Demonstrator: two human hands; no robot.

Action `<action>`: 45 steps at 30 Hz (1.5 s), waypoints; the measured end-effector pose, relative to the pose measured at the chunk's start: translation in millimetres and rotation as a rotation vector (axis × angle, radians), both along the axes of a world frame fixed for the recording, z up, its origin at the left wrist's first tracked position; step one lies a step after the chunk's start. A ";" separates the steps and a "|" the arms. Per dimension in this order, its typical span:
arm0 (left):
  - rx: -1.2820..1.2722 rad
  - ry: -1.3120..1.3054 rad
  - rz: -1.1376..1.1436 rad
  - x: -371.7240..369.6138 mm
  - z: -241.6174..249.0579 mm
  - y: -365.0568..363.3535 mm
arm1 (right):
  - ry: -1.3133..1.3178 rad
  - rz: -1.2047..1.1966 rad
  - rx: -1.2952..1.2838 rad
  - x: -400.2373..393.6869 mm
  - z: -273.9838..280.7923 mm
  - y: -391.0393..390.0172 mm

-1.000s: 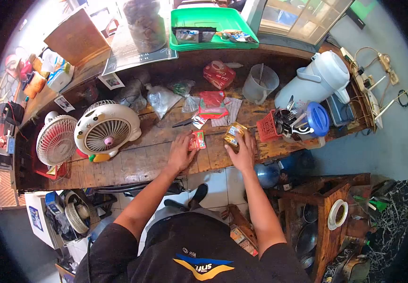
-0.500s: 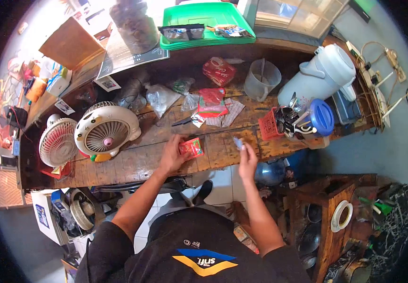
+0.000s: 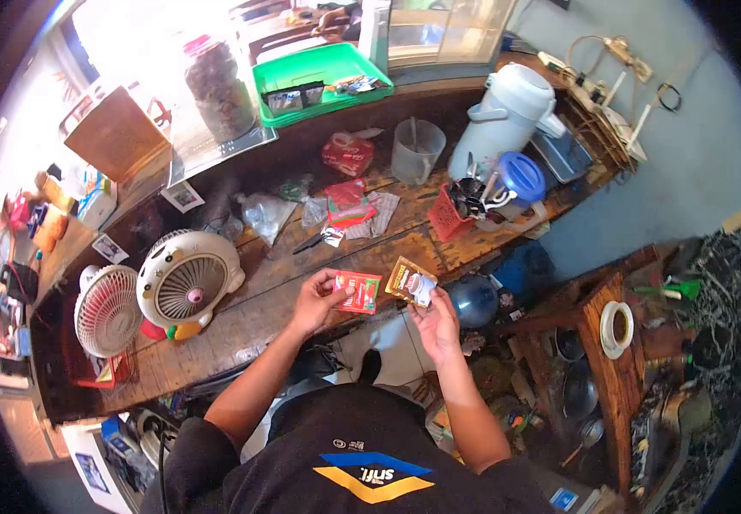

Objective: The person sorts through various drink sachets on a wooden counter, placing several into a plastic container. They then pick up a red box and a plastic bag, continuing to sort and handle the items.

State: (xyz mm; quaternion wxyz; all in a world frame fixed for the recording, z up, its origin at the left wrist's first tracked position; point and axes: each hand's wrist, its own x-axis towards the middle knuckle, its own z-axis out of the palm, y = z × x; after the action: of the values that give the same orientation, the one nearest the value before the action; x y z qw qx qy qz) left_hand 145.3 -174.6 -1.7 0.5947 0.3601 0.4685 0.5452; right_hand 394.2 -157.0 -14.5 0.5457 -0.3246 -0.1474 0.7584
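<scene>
My left hand (image 3: 315, 301) pinches a red sachet (image 3: 357, 292) by its left edge, its printed face turned up. Just right of it, my right hand (image 3: 436, 324) holds a brown and gold sachet (image 3: 411, 283) by its lower right corner. Both sachets are raised near the front edge of the wooden table, with a small gap between them. Beyond them a dark-handled knife (image 3: 309, 243) lies beside a red packet (image 3: 349, 202) on a striped cloth (image 3: 382, 212).
Two fans stand at the left, the nearer being a white round fan (image 3: 190, 287). Farther back are clear bags (image 3: 265, 214), a clear jug (image 3: 417, 152) and a green tray (image 3: 323, 81). A red basket (image 3: 447, 218) of utensils and a thermos (image 3: 501, 120) stand right.
The red sachet has come up off the table in my left hand. The brown sachet in my right hand now shows its printed face. The view has shifted and turned.
</scene>
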 end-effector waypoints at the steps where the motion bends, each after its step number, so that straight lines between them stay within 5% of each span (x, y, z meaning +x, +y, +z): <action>1: 0.006 -0.041 -0.025 -0.2 4.9 -3.7 | -0.017 0.024 0.047 -0.7 5.1 -10.3; 12: 0.108 0.236 -0.276 -29.8 15.3 -77.0 | -0.132 -0.101 0.062 -46.2 8.8 -150.3; 19: 0.033 0.111 -0.519 0.6 7.5 -123.1 | -0.189 -0.288 -0.059 -40.4 -10.4 -245.1; 27: 0.008 0.057 -0.710 81.4 10.0 -141.3 | -0.329 -0.583 -0.176 33.9 -8.7 -333.4; 33: 0.049 0.066 -0.779 142.4 -9.9 -157.8 | -0.194 -0.805 -0.263 97.1 -24.8 -370.5; 42: -0.192 0.276 -0.712 268.5 -83.0 -198.5 | -0.435 -0.821 -0.442 244.6 -76.1 -453.0; 45: -0.070 0.375 -0.706 295.8 -132.1 -206.0 | -0.474 -0.810 -0.469 290.6 -110.7 -464.5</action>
State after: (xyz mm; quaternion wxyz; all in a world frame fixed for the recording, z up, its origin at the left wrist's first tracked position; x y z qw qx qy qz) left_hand 441.1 -380.6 -133.8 0.6616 0.5717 0.4345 0.2161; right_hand 684.8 -621.5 -125.2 0.6593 -0.6319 0.0443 0.4051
